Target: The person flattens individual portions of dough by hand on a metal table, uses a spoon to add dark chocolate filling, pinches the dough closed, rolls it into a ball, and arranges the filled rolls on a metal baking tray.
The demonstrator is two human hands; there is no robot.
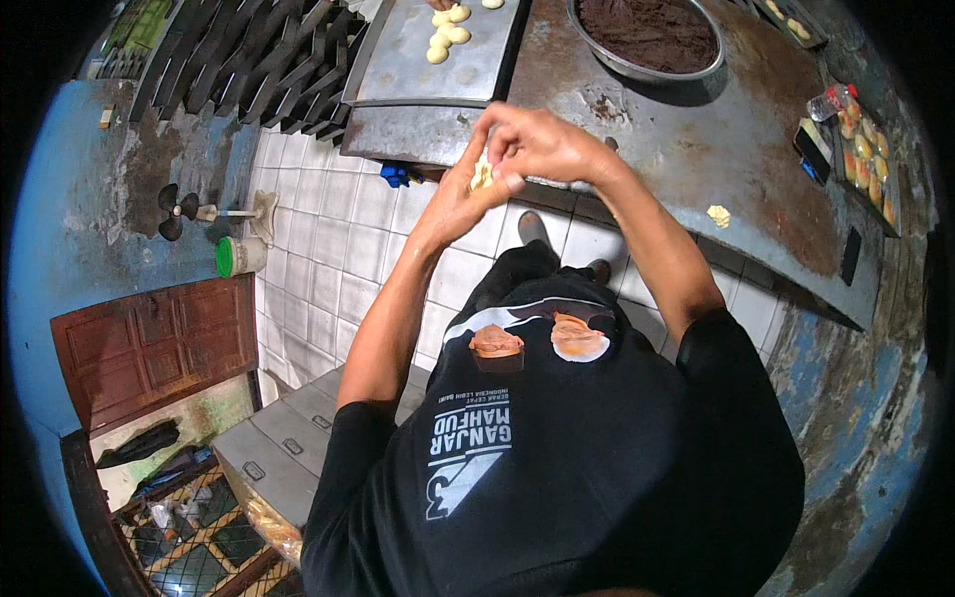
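Note:
Both hands meet just over the near edge of the metal table. My left hand (464, 197) holds a small pale yellow piece of dough (482, 177) in its palm and fingers. Over it curls my right hand (542, 144), its fingertips pressing at the dough and partly hiding it. Beyond the hands, a metal tray (398, 65) carries several round dough balls (458, 34). A wide metal bowl (619, 66) of dark brown crumbly filling (647, 32) stands to the right. Another flattened dough piece (718, 216) lies alone on the table.
Along the right side of the worn metal table (686, 149) are a red-capped bottle (832, 102), a phone (814, 149) and a tray of filled buns (867, 159). Stacked dark trays (259, 60) stand at far left. A person's fingers (441, 4) show at the top.

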